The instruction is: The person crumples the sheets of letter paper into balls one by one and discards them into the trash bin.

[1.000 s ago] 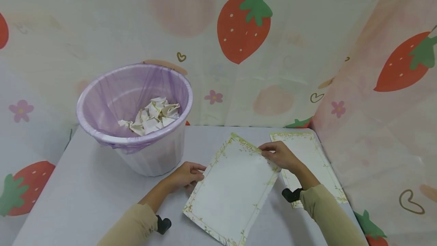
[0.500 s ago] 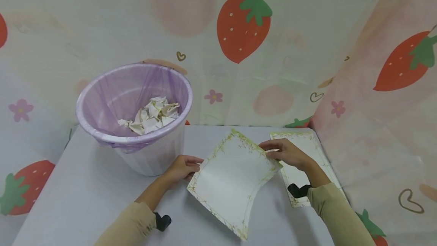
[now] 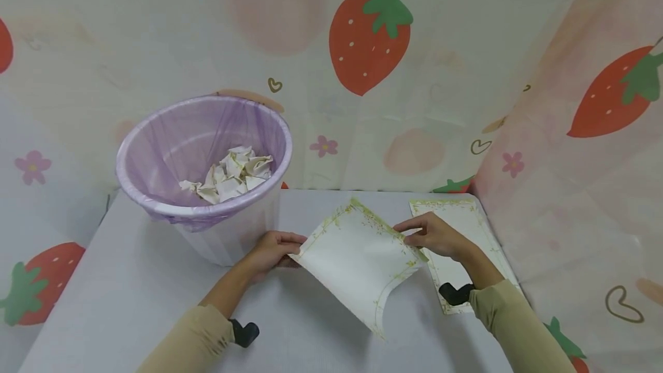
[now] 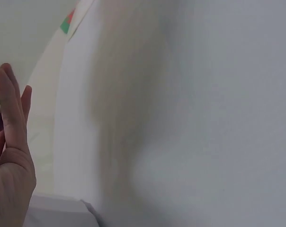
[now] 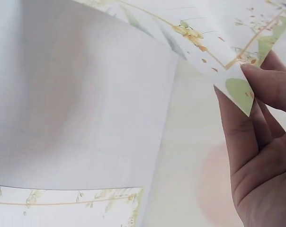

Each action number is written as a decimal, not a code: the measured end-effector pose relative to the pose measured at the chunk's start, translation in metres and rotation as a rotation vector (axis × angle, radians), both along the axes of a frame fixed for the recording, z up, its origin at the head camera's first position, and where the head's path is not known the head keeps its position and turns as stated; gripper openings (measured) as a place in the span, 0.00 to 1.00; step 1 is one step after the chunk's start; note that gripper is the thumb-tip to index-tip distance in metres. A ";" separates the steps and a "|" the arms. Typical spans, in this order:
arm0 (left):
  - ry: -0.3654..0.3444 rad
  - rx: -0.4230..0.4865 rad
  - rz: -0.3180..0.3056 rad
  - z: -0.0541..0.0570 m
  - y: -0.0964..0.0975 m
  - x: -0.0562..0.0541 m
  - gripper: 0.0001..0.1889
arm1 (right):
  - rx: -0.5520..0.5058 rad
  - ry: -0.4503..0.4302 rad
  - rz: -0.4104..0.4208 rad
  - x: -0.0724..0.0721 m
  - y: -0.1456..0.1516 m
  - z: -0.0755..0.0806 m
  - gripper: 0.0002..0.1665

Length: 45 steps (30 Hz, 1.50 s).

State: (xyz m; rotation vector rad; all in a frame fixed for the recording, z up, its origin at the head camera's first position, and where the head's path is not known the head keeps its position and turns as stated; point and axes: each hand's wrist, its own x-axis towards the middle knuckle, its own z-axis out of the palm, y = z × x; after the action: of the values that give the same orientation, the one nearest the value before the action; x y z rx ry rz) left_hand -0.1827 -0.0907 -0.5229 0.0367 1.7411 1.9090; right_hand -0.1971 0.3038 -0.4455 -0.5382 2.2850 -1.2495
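A sheet of letter paper with a printed floral border is held above the table, bowed, its near corner hanging down. My left hand pinches its left corner. In the left wrist view, the left hand's fingers stand nearly straight at the image edge. At the sheet's upper right edge, my right hand pinches it between thumb and fingers; the right wrist view shows the right hand near a green-tipped corner of the paper. A second floral-bordered sheet lies flat under the right forearm, partly covered by it.
To the left stands a white bin lined with a purple bag, close behind the left hand. Crumpled paper lies inside it. The white table meets a strawberry-print cloth at the back and right.
The left hand has moved up and slightly left with the sheet's left corner. The sheet's near end has risen and curved, and the right hand has shifted a little right.
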 end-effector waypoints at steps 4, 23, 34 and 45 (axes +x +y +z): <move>-0.070 0.083 0.020 0.003 0.001 0.000 0.23 | -0.027 0.008 0.002 0.003 -0.001 -0.001 0.18; 0.043 0.263 -0.055 0.008 0.007 0.003 0.26 | -0.131 0.030 -0.027 0.010 -0.005 -0.004 0.16; 0.233 0.004 -0.130 0.020 0.013 0.010 0.23 | -0.060 0.081 -0.066 0.006 -0.007 0.003 0.15; 0.463 -0.147 -0.118 0.032 0.006 0.012 0.14 | -0.088 0.072 -0.049 0.005 -0.010 0.006 0.11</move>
State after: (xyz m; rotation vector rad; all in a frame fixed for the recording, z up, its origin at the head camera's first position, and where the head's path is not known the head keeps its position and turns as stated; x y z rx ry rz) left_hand -0.1712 -0.0846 -0.4905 0.5537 2.1178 1.7754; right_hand -0.1918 0.2933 -0.4398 -0.5703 2.3234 -1.3805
